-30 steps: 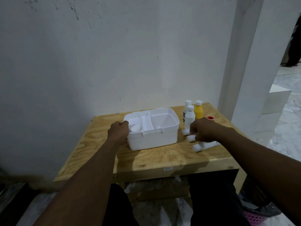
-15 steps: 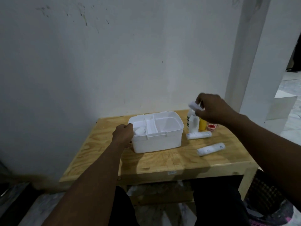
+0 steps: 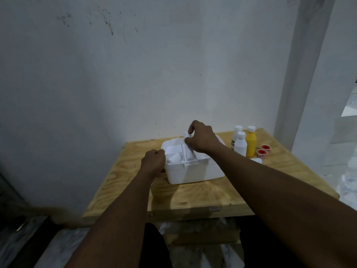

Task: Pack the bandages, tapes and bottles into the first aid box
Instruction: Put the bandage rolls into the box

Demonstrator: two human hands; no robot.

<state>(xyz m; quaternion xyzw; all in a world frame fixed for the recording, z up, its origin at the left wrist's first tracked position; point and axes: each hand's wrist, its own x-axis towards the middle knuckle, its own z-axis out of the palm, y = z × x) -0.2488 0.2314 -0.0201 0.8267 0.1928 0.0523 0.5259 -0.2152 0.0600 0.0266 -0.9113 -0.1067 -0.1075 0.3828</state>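
Held over the first aid box: a white bandage roll, steeply tilted, lower end inside the box by the middle divider, pinched near its top by the right hand. Left of that hand, another white roll lying in the left compartment. Clamped on the box's left rim, fingers curled: the left hand. Right of the right hand, apart from the box: two white bottles, a yellow bottle, two red tape rolls, one white roll half hidden behind the forearm. Bare table toward the near edge.
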